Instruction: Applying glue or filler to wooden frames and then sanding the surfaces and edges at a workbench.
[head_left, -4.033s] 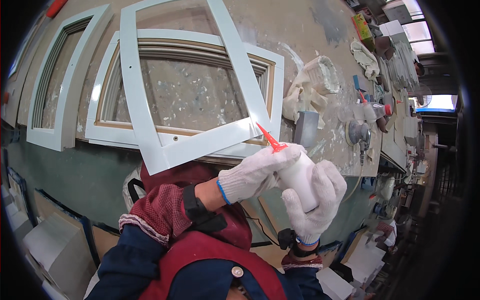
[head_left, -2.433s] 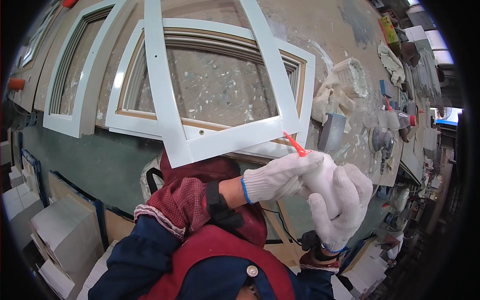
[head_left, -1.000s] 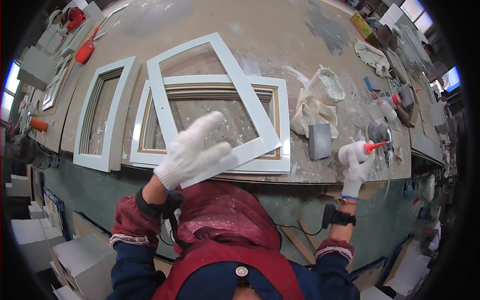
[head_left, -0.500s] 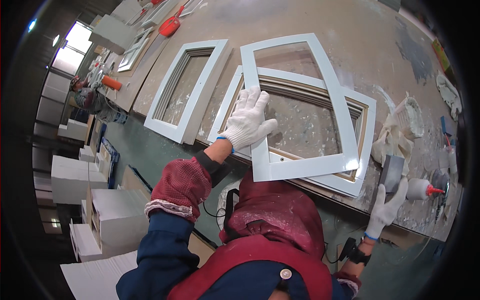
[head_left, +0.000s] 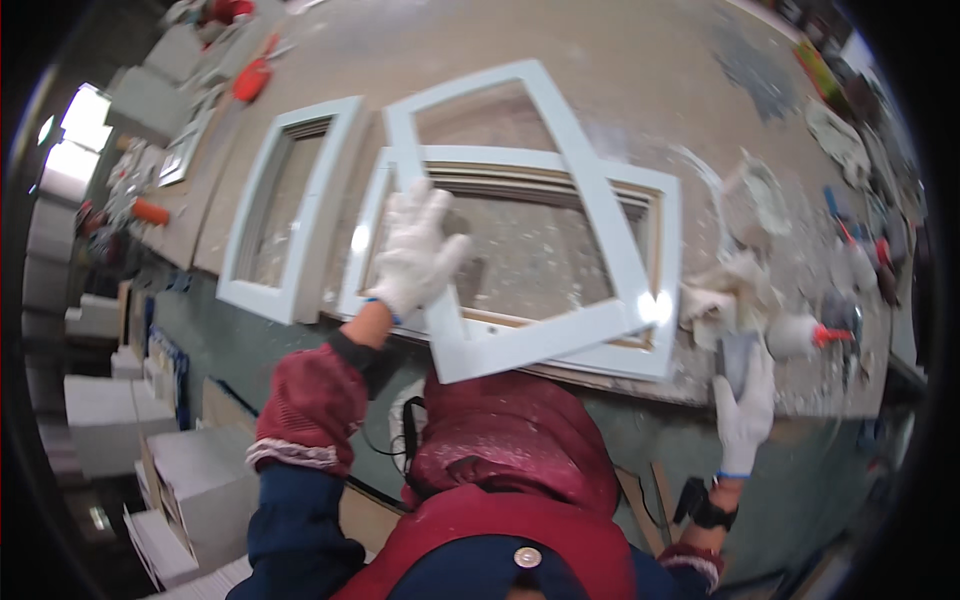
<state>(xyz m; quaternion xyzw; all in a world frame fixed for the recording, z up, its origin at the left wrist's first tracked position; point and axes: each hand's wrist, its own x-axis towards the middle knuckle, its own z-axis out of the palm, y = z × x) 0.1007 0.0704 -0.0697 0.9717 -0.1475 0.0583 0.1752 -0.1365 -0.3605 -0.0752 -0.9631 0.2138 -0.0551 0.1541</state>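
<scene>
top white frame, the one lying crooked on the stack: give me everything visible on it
The top white frame is a flat, four-sided open frame, painted glossy white, probably wood. It lies skewed across a larger white frame with bare wood inner edges, its near corner hanging past the workbench edge toward the person. The bench surface shows through its opening. A bright glare spot sits near its right corner. The gloved left hand rests on its left rail, fingers spread. The right hand is away from it, by a grey scraper-like block.

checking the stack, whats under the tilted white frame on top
A larger white frame with a wood-lined opening, on the workbench. The left hand covers part of the tilted frame.
</scene>
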